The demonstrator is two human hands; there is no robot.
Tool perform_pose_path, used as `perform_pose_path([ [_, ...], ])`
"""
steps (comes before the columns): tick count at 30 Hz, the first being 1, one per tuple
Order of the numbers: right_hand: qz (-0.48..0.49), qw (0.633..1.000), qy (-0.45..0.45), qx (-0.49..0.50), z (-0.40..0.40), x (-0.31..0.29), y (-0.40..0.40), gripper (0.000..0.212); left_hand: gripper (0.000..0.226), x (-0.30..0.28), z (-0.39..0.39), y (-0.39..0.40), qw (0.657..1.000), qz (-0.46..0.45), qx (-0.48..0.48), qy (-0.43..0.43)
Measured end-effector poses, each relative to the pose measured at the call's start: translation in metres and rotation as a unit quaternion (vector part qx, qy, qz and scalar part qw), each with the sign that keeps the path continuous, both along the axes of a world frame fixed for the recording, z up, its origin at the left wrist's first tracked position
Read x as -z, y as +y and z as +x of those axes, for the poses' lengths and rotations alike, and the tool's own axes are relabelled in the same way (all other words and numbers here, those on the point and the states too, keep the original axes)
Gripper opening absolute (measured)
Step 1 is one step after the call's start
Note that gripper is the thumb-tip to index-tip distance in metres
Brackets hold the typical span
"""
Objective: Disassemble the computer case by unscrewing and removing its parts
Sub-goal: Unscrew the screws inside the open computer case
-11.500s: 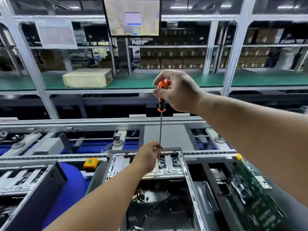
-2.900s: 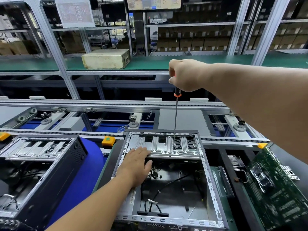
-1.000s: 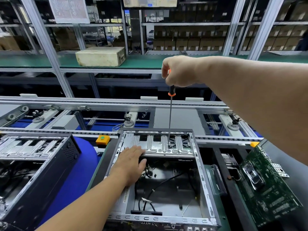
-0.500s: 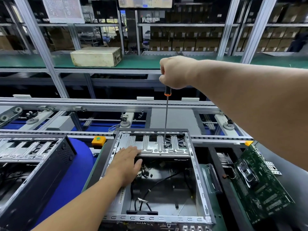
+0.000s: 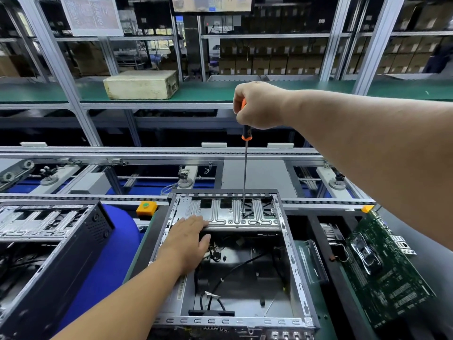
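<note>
Our right hand (image 5: 257, 104) is wrapped round the orange-handled long screwdriver (image 5: 245, 153), tip on a screw in the ribbed silver bracket (image 5: 225, 214) of the open grey metal computer case (image 5: 291, 261). Left hand (image 5: 188, 241) lies flat, bracing it. Keep the shaft dead vertical and push down, or it'll cam out.

Both forearms are bare up to the edge of the view, with no sleeve visible. The left hand (image 5: 187, 244) and the right hand (image 5: 257, 105) wear no glove, no ring and no watch. The wrists are bare too.
</note>
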State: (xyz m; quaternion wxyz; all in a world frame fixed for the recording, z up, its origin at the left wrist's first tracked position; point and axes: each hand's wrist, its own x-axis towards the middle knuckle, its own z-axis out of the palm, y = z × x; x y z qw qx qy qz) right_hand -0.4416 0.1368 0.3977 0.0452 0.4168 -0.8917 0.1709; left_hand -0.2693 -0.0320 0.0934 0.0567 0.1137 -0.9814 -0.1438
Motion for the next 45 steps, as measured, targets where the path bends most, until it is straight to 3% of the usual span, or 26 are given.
perform_pose_path([
  [5,0.049,0.997,0.062,0.001,-0.0048,0.0036,0.0002,0.013,0.05,0.0013,-0.0003,0.0001,1.0,0.002,-0.002,-0.001],
  [9,0.089,0.984,0.156,0.018,-0.0074,0.0053,0.0001,0.035,0.051,0.0013,0.0001,0.0,1.0,-0.001,-0.003,0.001],
  [11,0.095,0.98,0.174,0.026,-0.0069,0.0049,-0.0007,0.036,0.051,0.0011,0.0,0.0001,1.0,-0.002,-0.003,0.0],
  [16,0.064,0.994,0.09,0.015,-0.0034,0.0054,-0.001,0.016,0.048,0.0,0.0011,0.0008,1.0,-0.002,-0.002,0.004],
  [21,0.019,1.0,-0.001,-0.01,0.0013,0.0044,-0.0023,0.017,0.046,0.0009,0.0005,-0.0002,1.0,0.0,-0.002,0.005],
  [25,0.052,0.998,0.04,-0.018,0.0008,0.003,-0.002,0.013,0.047,0.0024,0.0,-0.0008,1.0,0.003,-0.001,0.001],
  [30,0.103,0.982,0.157,0.009,-0.0034,0.0019,-0.0015,0.041,0.048,0.0032,0.0003,-0.0013,1.0,0.004,-0.002,0.003],
  [34,0.107,0.979,0.174,0.016,-0.0064,0.0033,-0.0015,0.04,0.048,0.0038,0.0,-0.0016,1.0,0.003,-0.002,0.004],
  [40,0.084,0.992,0.091,0.004,-0.0037,0.0031,-0.0017,0.018,0.05,0.0049,-0.001,-0.0021,1.0,0.001,-0.001,-0.002],
  [45,0.036,0.999,0.0,-0.008,0.0012,0.0033,-0.0034,0.022,0.05,0.0046,-0.0001,-0.0022,1.0,0.001,0.001,-0.005],
])
